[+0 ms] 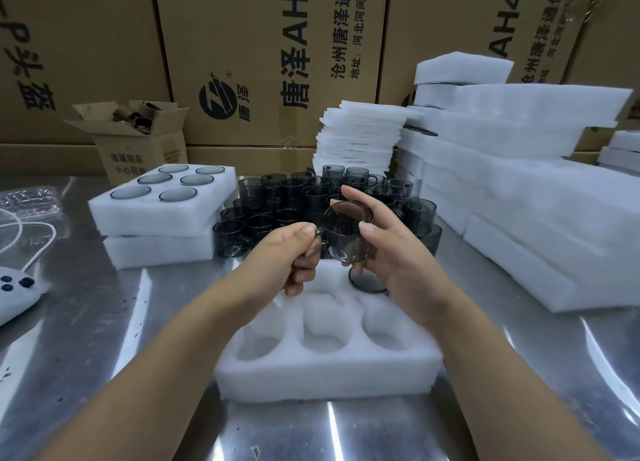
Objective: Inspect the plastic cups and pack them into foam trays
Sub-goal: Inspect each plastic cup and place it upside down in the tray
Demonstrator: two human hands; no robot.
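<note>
I hold one smoky transparent cup (346, 234) tilted in the air above the white foam tray (325, 370) in front of me. My left hand (294, 253) pinches the cup's handle between thumb and fingers. My right hand (384, 239) grips the cup's body, thumb on the near side and fingers over the rim. One cup (367, 282) sits in the tray's far right pocket; the other visible pockets are bare. A crowd of several dark cups (298, 201) stands on the table behind my hands.
A filled foam tray (156, 215) lies stacked on another at the left. Tall stacks of foam trays (512, 190) and foam sheets (360, 135) stand at the right and back. Cardboard boxes (270, 62) wall the rear. A white device with cable (14, 294) lies far left on the steel table (104, 339).
</note>
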